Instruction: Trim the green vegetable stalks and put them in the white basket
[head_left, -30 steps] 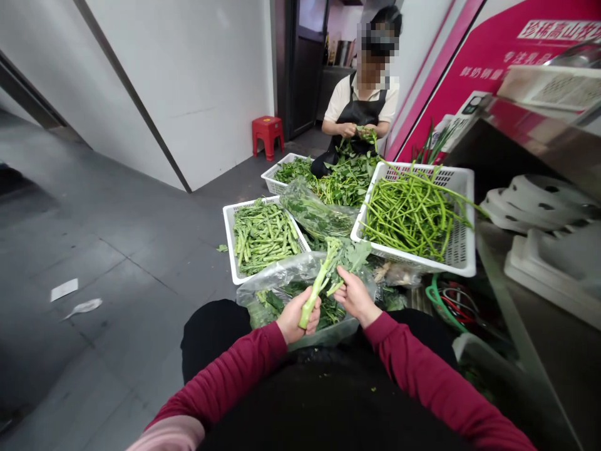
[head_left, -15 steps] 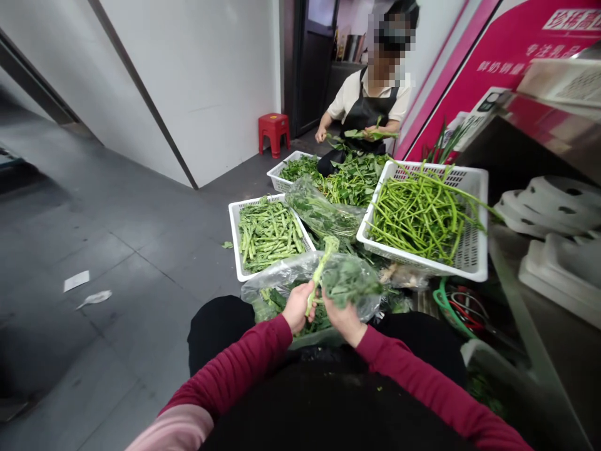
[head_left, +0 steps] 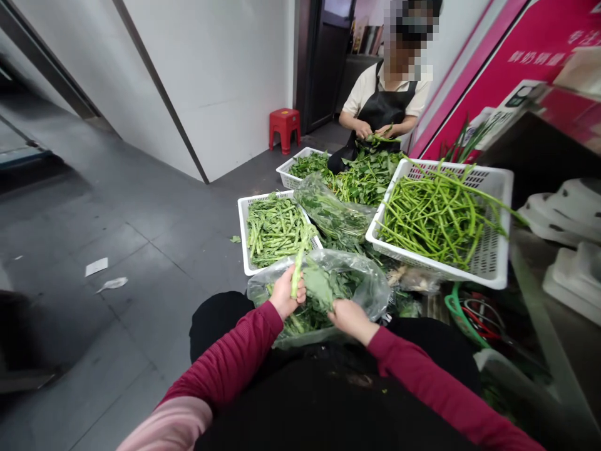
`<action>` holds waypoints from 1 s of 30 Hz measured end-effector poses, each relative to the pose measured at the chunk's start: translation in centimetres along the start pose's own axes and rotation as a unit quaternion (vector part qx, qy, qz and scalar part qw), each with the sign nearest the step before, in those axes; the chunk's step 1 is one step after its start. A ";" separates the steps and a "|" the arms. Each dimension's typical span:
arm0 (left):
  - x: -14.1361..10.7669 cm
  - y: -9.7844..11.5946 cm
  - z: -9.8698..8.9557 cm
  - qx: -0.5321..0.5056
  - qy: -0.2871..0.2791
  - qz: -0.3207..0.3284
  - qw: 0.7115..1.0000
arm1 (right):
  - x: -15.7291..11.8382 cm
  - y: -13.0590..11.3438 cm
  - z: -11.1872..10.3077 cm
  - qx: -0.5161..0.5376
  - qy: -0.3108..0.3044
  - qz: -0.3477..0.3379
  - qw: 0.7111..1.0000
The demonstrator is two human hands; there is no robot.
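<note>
My left hand is wrapped round a pale green leafy vegetable stalk, its tip pointing up and away from me. Just right of it, my right hand is closed on green leaves; whether these still join the stalk I cannot tell. Both hands are over an opened clear plastic bag of leafy greens between my knees. Beyond the stalk's tip is a white basket filled with similar trimmed stalks.
A larger white basket of long thin green stems stands at the right. A co-worker in a dark apron handles greens behind a leafy heap. A red stool stands by the wall. A green-rimmed basket sits at my right knee.
My left hand has shifted slightly left with the stalk. My right hand has moved down and closed on the leaves. The co-worker's hands have come together, and the view has turned a little left.
</note>
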State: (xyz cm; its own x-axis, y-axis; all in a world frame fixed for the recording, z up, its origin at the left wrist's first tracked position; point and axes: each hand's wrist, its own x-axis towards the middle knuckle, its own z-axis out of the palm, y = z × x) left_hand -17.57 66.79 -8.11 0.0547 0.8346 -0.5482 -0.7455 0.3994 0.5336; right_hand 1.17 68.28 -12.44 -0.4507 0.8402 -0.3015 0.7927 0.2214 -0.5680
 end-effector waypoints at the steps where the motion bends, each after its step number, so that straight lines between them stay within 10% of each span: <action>1: -0.3 0.2 -0.1 -0.016 -0.044 -0.009 0.999 | 1.3 0.6 -0.7 -0.075 -0.022 0.022 0.997; 8: -1.5 -0.8 0.2 -0.008 -0.152 -0.047 0.987 | 7.5 4.0 -5.1 -0.135 -0.059 0.111 0.983; 15: -1.6 -1.8 1.2 0.049 -0.191 -0.064 0.978 | 5.5 -3.0 -6.9 0.217 0.074 -0.136 0.964; 20: -2.5 -3.0 1.8 0.162 -0.127 -0.010 0.978 | 2.2 -5.3 -5.8 0.041 0.219 -0.215 0.951; 23: -2.5 -3.3 1.6 0.293 -0.035 0.108 0.949 | 0.2 -4.5 -3.9 -0.093 0.200 -0.237 0.946; 30: -2.7 -3.0 0.8 0.333 -0.066 0.134 0.931 | 2.3 -0.6 -5.2 -0.015 0.104 0.005 0.994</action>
State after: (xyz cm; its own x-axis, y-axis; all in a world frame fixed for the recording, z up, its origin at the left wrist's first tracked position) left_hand -14.90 63.67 -7.72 0.0392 0.9598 -0.2781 -0.1694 0.2806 0.9447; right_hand 1.78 72.61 -8.80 -0.3502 0.9261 -0.1404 0.8104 0.2244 -0.5413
